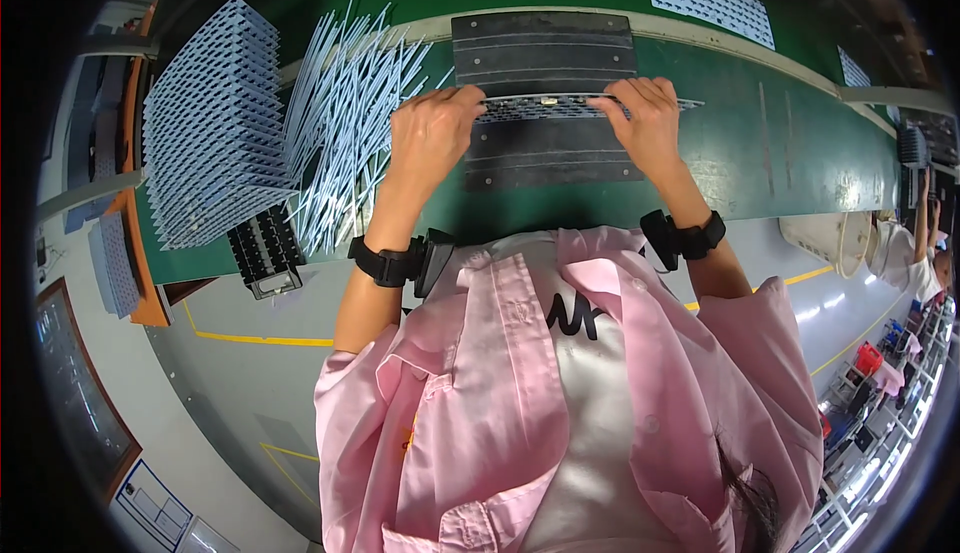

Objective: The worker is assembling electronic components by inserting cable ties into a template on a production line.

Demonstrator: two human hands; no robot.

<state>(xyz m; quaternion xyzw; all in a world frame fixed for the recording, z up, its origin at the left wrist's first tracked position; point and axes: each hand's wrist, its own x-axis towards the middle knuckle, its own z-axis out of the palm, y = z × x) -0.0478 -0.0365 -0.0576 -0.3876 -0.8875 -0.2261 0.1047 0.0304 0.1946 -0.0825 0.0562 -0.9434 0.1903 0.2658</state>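
My left hand (432, 135) and my right hand (645, 125) are closed on the two ends of a grey perforated panel (530, 113). The panel is tilted so that mostly its long upper edge faces me, and its right end sticks out past my right hand. A small pale yellow piece (549, 102) shows at the middle of that edge. Beneath the panel lies a black ribbed plate (550, 163) with round studs along its sides. My fingers hide the panel's left end, and whether it touches the plate I cannot tell.
On the green table (740, 153), a tall stack of grey perforated panels (210, 133) stands left, beside loose thin pale strips (350, 133). A black slotted rack (265, 253) sits at the near left edge. A pale perforated sheet (705, 1) lies far right. Another person (905, 253) is at right.
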